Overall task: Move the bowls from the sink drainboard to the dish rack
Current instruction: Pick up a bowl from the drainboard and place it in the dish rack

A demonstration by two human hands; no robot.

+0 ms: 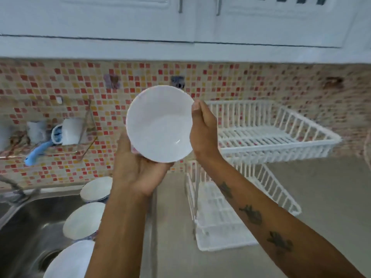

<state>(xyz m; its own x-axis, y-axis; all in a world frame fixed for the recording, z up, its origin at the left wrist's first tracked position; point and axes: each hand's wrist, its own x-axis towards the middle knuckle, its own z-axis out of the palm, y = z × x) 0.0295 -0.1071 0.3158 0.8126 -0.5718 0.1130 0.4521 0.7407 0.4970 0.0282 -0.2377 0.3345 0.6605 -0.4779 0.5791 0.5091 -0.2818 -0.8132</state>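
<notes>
Mosaic tiles [220, 77] in red and yellow back our grey counter [331, 193] under white cabinets [100, 17]. Our left hand [138, 169] cups a white bowl [159, 124] from below, our right hand [202, 133] pressing its rim, beside the two-tier dish rack [271, 135]. Three bowls [84, 220] line the steel sink [26, 223].

No readable text, label, brand, number or sign anywhere in view. Picture soft with motion blur. White bowl [159, 125] held up in both hands: plain, no print or maker's mark showing. White dish rack [267, 133] at right: bare wire, no tag. Dark marks on right forearm [251, 214]: blurred shapes, no letters made out. Mosaic wall tiles [230, 81]: colour squares only, no lettering.
</notes>
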